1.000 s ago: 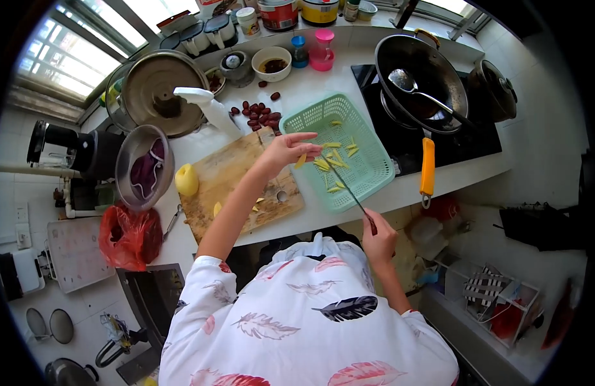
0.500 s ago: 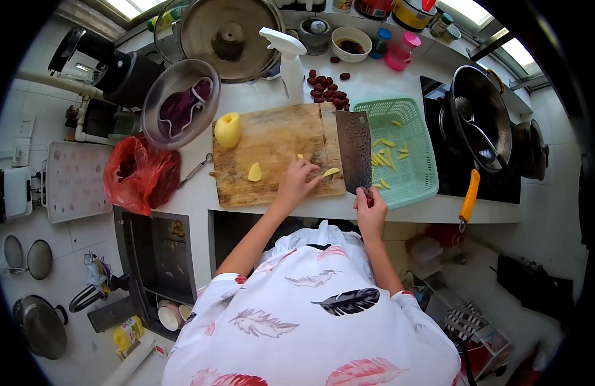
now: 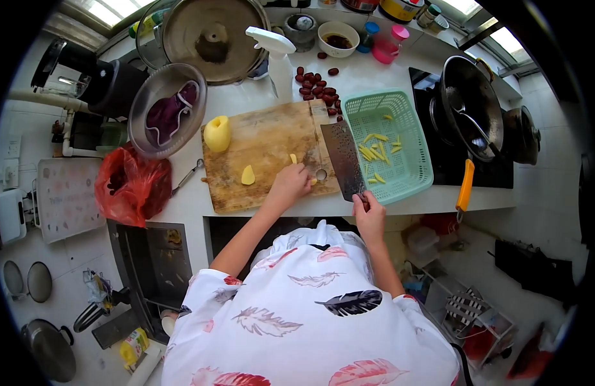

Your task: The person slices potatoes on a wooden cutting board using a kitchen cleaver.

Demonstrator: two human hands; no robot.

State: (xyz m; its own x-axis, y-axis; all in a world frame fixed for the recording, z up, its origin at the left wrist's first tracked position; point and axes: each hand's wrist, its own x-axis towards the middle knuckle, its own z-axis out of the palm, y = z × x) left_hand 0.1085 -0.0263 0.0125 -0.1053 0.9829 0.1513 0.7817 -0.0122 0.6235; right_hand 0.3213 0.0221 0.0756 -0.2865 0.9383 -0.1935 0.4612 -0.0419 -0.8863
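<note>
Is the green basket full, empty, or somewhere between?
In between: a thin scatter of yellow strips lies on the floor of the green basket.

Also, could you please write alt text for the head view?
A person's right hand holds a cleaver beside a green basket of yellow strips; the left hand is by yellow pieces on a wooden cutting board. A wok sits at right.

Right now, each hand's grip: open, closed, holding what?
Left hand: fingers down on the cutting board by yellow pieces; grip state can't be told.
Right hand: closed, holding the cleaver.
</note>
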